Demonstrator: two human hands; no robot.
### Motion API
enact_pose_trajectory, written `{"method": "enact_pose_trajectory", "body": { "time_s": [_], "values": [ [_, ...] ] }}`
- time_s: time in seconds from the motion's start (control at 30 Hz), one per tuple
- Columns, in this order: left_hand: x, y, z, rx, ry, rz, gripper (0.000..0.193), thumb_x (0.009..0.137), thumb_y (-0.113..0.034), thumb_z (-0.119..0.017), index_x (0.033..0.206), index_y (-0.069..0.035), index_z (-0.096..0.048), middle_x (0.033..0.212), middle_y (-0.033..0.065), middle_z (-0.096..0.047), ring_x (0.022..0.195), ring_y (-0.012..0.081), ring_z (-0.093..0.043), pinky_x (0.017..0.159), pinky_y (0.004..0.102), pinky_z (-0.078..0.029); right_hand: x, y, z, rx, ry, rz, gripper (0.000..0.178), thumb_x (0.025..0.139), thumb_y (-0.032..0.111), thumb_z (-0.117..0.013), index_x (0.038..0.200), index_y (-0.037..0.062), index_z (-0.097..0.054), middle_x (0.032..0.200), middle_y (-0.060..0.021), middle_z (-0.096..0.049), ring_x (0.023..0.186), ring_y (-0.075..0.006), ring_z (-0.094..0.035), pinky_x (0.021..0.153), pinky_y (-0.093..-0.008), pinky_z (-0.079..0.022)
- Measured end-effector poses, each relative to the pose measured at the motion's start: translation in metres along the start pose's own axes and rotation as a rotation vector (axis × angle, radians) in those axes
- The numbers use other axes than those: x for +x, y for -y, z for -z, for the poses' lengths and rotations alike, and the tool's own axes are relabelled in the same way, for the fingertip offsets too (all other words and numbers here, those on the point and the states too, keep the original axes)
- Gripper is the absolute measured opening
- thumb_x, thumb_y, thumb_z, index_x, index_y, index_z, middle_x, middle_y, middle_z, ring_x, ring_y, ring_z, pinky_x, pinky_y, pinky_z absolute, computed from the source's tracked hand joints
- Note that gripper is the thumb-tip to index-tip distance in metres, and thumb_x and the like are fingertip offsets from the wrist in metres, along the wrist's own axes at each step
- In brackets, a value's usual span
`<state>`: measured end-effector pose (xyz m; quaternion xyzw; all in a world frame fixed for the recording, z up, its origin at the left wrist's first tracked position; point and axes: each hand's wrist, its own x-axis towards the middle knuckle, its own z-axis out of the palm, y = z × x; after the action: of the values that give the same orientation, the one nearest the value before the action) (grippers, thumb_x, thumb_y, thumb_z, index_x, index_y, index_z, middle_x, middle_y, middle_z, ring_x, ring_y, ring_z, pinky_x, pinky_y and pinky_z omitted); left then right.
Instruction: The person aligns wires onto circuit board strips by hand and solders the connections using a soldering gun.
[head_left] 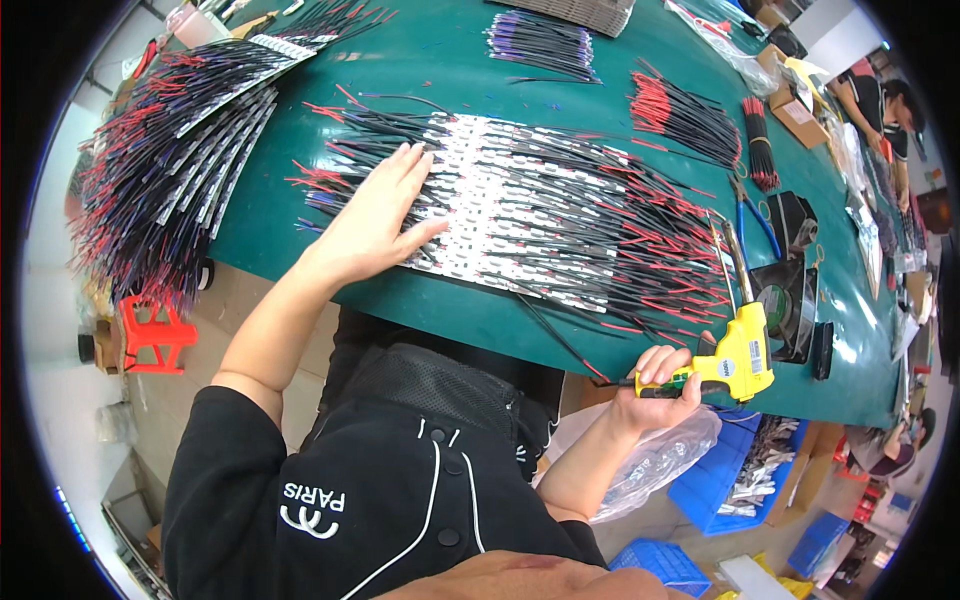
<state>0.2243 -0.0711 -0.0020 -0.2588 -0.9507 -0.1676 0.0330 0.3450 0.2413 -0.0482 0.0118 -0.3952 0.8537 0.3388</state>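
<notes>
My right hand [655, 388] is closed round the grip of a yellow soldering gun [742, 358] at the table's near right. The gun's long metal tip points away from me, beside the ends of red and black wires [665, 235]. These wires fan out from a row of white circuit board strips [470, 190] laid side by side on the table. My left hand [375, 215] rests flat on the left part of the strips and their wires, fingers stretched out and thumb apart. It holds nothing. One black wire [555, 335] hangs over the near edge towards the gun's grip.
A heap of wired strips [190, 150] covers the green table's [420, 60] left end. Wire bundles [540, 45] lie at the back, others [690, 115] at right. Blue-handled pliers [755, 215] lie near a black fan [785, 300]. Below stand a blue crate [715, 480] and red stool [155, 335].
</notes>
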Motion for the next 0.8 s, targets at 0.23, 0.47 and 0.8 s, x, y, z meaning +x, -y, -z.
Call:
{"method": "enact_pose_trajectory", "body": {
  "time_s": [0.23, 0.47, 0.8],
  "values": [
    [0.095, 0.0, -0.018, -0.003, -0.038, -0.294, 0.071, 0.07, -0.013, -0.066, 0.133, 0.0, -0.034, 0.131, 0.0194, -0.043, 0.122, 0.0324, -0.04, 0.102, 0.037, -0.034, -0.001, 0.001, -0.001, -0.039, -0.022, -0.016, 0.048, 0.09, 0.025, -0.038, 0.126, -0.0061, -0.029, 0.053, -0.0022, -0.038, 0.042, -0.0112, -0.037, 0.042, -0.0231, -0.033],
    [0.129, 0.009, 0.008, -0.226, 0.262, -0.231, 0.063, 0.063, -0.013, -0.069, 0.121, 0.0, -0.047, 0.109, 0.0176, -0.056, 0.106, 0.0319, -0.052, 0.092, 0.0367, -0.041, -0.001, 0.001, -0.002, -0.004, -0.008, 0.008, 0.049, 0.09, 0.025, -0.038, 0.126, -0.006, -0.028, 0.053, -0.0021, -0.038, 0.042, -0.0109, -0.037, 0.042, -0.0225, -0.033],
    [0.127, -0.004, -0.01, -0.02, 0.104, -0.413, 0.038, 0.065, -0.007, -0.058, 0.101, -0.003, -0.047, 0.081, 0.0112, -0.053, 0.085, 0.0275, -0.047, 0.076, 0.0369, -0.04, 0.001, 0.0, -0.002, -0.042, -0.007, 0.009, 0.049, 0.089, 0.024, -0.041, 0.126, -0.0058, -0.027, 0.052, -0.0019, -0.038, 0.042, -0.0104, -0.038, 0.04, -0.0221, -0.032]
  ]
}}
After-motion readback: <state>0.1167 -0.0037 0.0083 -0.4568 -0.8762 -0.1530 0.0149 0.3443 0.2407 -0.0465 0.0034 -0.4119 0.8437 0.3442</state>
